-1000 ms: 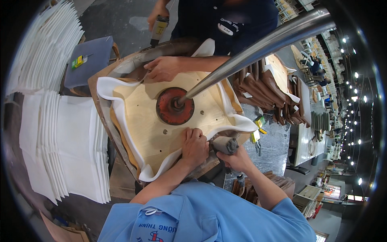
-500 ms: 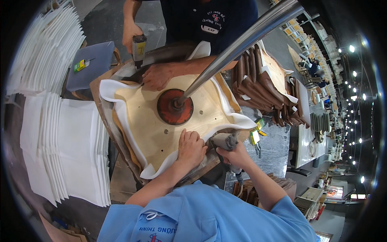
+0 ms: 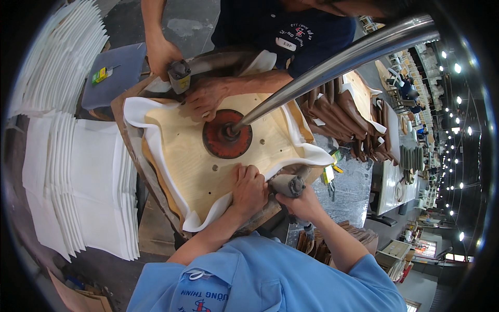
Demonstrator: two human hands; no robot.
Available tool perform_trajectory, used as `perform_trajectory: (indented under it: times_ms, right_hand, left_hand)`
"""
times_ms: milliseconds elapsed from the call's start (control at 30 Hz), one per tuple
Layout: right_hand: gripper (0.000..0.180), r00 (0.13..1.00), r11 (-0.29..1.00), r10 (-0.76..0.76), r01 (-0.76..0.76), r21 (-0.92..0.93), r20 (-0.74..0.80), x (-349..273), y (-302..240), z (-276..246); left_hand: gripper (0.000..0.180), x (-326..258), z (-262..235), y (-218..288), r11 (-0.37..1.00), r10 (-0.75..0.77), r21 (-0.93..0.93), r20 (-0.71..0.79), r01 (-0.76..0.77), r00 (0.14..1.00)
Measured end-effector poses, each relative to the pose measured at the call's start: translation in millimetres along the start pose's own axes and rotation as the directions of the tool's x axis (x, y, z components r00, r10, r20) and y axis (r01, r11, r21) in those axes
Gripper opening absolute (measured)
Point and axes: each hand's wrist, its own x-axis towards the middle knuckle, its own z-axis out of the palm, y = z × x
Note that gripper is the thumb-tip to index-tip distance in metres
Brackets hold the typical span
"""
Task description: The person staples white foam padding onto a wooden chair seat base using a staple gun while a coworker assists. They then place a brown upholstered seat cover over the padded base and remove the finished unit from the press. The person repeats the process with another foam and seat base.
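Observation:
A plywood seat panel (image 3: 244, 166) with wavy white padding (image 3: 166, 179) round its edge lies under a round red press plate (image 3: 227, 148) on a metal rod (image 3: 332, 60). My left hand (image 3: 250, 188) is closed at the near edge, knuckles up, fingers curled over the padding and the folded dark cover (image 3: 293, 169); the fingertips are partly hidden. Just right of it, my right hand (image 3: 301, 204) grips a grey staple gun (image 3: 287, 185), its nose hidden at the panel's edge. Across from me, a co-worker's hand presses the far-left edge, the other holding a second staple gun (image 3: 180, 77).
White padding sheets (image 3: 99, 182) are stacked at the left, by a grey cushioned seat (image 3: 114, 75) bearing a small yellow-green box (image 3: 100, 76). Brown covers (image 3: 338, 112) lie piled at the right on a plastic-wrapped table (image 3: 348, 182). The rod slants up between me and the co-worker.
The co-worker leans in further, with the staple gun tilted differently and the pressing hand shifted slightly toward the red plate. My hands stay nearly in place, the right still holding its staple gun.

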Motion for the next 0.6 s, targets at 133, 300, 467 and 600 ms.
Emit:
perform_trajectory:
  times_ms: [133, 300, 467, 600]
  right_hand:
    - [0.05, 1.0, 1.0, 0.003, -0.004, -0.026, -0.021, 5.7, 6.1, -1.0]
    - [0.048, 0.999, 0.999, -0.046, 0.046, 0.001, -0.02, -0.5, 8.0, 1.0]
    - [0.043, 0.999, 0.999, 0.027, -0.026, -0.037, 0.022, -14.2, 0.5, 5.1]
    - [0.042, 0.999, 0.999, 0.034, -0.033, -0.038, 0.017, -12.1, -1.2, 11.9]
  left_hand:
    - [0.018, -1.5, -15.7, 1.9, 1.0, 0.0, -0.008, 0.1, 0.001, 0.995]
    - [0.017, -8.8, -17.5, -4.1, 0.999, -0.02, 0.04, 0.105, 0.016, 0.994]
    - [0.011, -6.8, -9.1, -8.1, 0.999, -0.054, -0.004, 0.021, 0.054, 0.998]
    - [0.011, -9.9, -8.8, -9.2, 0.998, -0.034, -0.043, 0.005, 0.034, 0.999]
